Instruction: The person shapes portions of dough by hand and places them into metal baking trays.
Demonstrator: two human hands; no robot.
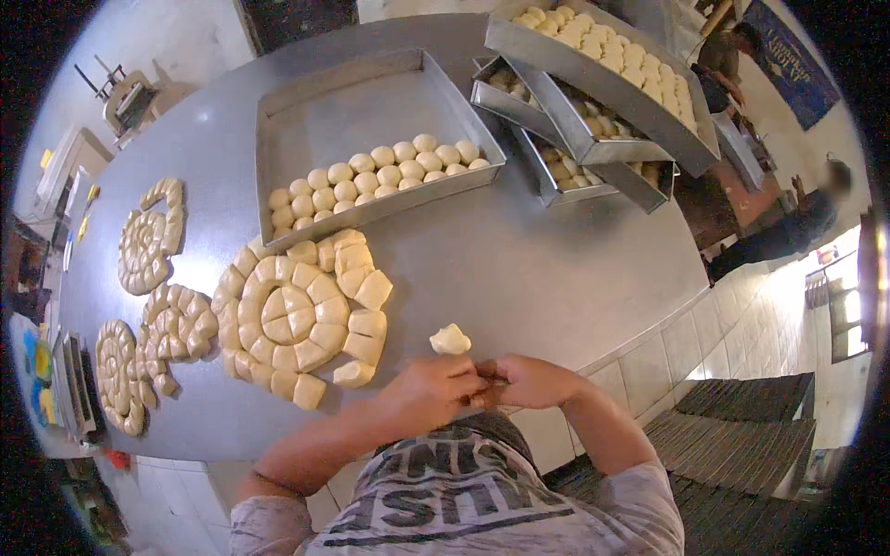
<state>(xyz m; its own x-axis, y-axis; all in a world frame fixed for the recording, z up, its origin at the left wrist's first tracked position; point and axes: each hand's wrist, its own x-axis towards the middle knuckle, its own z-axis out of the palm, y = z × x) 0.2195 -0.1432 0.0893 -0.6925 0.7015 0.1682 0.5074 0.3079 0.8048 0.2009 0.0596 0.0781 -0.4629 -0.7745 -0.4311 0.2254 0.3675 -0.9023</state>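
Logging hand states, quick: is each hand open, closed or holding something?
Left hand: fingers curled; cannot tell whether it holds anything.
Right hand: fingers bent, close against the left's; contents cannot be told.

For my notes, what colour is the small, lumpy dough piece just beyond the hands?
The lumpy dough piece is pale cream; best in the head view.

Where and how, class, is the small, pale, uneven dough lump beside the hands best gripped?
Probably by its left and right flanks, from the person's side: the compact dough lump lies just beyond the left hand, with grey metal tabletop showing on either side.
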